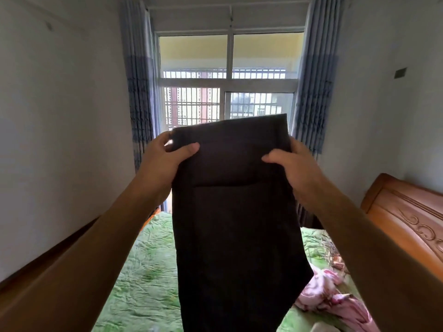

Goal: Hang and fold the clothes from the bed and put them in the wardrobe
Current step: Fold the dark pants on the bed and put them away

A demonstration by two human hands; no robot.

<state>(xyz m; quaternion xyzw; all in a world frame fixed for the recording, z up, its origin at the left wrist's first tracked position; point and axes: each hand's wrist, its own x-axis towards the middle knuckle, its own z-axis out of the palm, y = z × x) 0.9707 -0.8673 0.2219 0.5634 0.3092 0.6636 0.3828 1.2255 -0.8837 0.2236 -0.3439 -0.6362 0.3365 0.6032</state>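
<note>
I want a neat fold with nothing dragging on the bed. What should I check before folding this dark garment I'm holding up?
1. Left hand grips a top corner of the dark garment: ok.
2. Right hand grips the other top corner: ok.
3. Top edge level: not ok, the right side sits higher.
4. Lower end free of the bed: cannot tell, it runs out of frame.
5. Pink garment kept apart: cannot tell, the dark garment hides its left edge.
6. Wardrobe within reach: cannot tell, not in view.
</note>
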